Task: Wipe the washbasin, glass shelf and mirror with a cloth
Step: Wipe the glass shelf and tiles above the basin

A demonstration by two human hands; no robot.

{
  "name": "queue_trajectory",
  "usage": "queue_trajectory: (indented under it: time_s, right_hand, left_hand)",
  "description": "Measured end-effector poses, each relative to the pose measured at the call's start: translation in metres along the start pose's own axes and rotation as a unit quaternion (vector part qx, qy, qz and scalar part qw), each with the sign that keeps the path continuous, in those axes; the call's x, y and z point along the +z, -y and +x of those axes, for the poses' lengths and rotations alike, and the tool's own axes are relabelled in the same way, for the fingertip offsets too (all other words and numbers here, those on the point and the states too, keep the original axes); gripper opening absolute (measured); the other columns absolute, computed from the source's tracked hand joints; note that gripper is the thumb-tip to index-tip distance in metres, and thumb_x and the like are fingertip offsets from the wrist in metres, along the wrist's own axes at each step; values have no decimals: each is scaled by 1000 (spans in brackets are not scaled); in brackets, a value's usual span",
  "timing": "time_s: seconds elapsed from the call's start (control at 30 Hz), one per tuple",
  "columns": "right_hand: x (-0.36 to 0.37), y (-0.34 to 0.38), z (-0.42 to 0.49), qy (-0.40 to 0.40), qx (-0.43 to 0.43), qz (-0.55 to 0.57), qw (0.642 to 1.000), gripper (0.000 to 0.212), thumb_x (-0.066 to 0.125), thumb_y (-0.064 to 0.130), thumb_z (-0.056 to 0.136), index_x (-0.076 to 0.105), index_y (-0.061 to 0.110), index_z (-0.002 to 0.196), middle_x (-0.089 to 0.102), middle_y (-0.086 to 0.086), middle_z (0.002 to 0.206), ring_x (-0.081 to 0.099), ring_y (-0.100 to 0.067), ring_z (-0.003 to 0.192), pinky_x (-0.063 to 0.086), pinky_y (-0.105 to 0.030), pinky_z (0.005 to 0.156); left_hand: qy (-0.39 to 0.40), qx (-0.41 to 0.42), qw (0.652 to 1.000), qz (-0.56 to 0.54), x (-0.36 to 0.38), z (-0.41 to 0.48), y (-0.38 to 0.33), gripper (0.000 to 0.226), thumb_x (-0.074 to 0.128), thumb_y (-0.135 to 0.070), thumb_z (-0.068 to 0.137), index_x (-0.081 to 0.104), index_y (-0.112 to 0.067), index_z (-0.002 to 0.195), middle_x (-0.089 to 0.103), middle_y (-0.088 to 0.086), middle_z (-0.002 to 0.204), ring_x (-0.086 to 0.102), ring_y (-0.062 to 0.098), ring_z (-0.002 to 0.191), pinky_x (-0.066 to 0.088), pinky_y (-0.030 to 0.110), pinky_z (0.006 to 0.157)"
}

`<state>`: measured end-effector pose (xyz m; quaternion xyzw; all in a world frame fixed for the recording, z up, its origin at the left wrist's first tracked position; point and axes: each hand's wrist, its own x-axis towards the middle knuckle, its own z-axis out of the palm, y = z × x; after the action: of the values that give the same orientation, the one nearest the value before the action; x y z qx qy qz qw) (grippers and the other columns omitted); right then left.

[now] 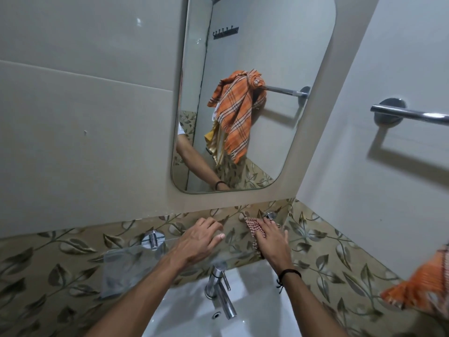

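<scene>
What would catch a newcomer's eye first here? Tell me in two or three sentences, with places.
The orange checked towel stands out most, reflected in the middle of the mirror, hanging from a rail. Below the mirror, the right hand presses a small checked cloth on the glass shelf near its right bracket. The left hand rests beside it, above the chrome tap and white washbasin.

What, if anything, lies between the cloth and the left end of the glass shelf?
The left hand rests on the glass shelf just left of the cloth, which the right hand presses flat near the shelf's right end. Beyond that hand, only a chrome bracket sits at the wall edge.
</scene>
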<state>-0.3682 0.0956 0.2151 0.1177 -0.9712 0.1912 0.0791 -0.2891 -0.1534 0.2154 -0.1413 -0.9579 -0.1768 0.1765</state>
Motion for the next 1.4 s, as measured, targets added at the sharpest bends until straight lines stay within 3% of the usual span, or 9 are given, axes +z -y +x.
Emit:
queue_trajectory:
  time_s: [0.23, 0.4, 0.53, 0.6, 0.67, 0.77, 0.97, 1.4]
  right_hand:
    - [11, 17, -30, -9, -97, 5, 995, 60, 15, 58, 95, 33, 45, 151, 29, 17, 162, 22, -3, 149, -2, -38, 123]
    - [21, 9, -18, -7, -111, 1, 994, 70, 13, 70, 88, 37, 46, 149, 31, 20, 159, 23, -4, 149, 6, -42, 123]
    - [24, 7, -5, -5, -113, -20, 993, 87, -1, 74, 73, 32, 49, 150, 28, 21, 160, 23, -3, 149, 8, -40, 122]
    - [26, 5, -5, -6, -134, -13, 991, 76, 3, 72, 78, 29, 55, 148, 30, 21, 159, 27, -3, 148, 12, -40, 122]
    - [33, -1, -7, -35, -175, 2, 984, 55, 18, 65, 89, 30, 60, 143, 41, 19, 154, 38, -5, 142, 20, -36, 118]
    - [37, -14, -4, -81, -211, 21, 974, 43, 35, 56, 96, 45, 59, 138, 50, 19, 148, 47, -6, 135, 27, -33, 113]
    - [32, -14, -7, -127, -189, 25, 973, 48, 36, 56, 95, 59, 45, 136, 53, 16, 146, 48, -8, 136, 34, -41, 117]
    - [38, -10, -13, -163, -170, 48, 971, 46, 38, 46, 96, 64, 34, 132, 60, 8, 140, 53, -11, 131, 35, -47, 115]
  left_hand:
    - [31, 3, 998, 52, -1, 1, -12, 86, -1, -75, 92, 52, -21, 134, 50, -1, 136, 42, 17, 119, 36, 34, 107]
    - [40, -2, 998, 49, -14, -7, -22, 64, 16, -59, 102, 50, -17, 136, 50, 6, 137, 40, 23, 123, 38, 41, 108]
    - [37, -8, 998, 44, -19, -9, -19, 56, 23, -54, 105, 51, -14, 133, 51, 8, 134, 41, 24, 122, 40, 43, 105]
    - [28, -4, 998, 50, -17, -9, -17, 51, 27, -50, 107, 52, -13, 133, 52, 7, 133, 41, 24, 121, 40, 42, 105]
    - [18, -4, 998, 59, -14, -8, -14, 49, 28, -48, 107, 52, -14, 133, 52, 6, 133, 42, 23, 120, 39, 40, 106]
    - [19, 7, 997, 75, -10, -4, -13, 55, 22, -51, 105, 52, -15, 133, 52, 5, 134, 42, 22, 122, 39, 38, 107]
    - [21, 29, 996, 78, -2, -2, -11, 47, 25, -50, 107, 51, -19, 130, 51, 0, 132, 42, 16, 118, 40, 35, 105]
    - [56, 33, 994, 86, -9, -5, -19, 55, 15, -55, 101, 51, -18, 123, 53, 4, 127, 45, 19, 112, 43, 42, 101]
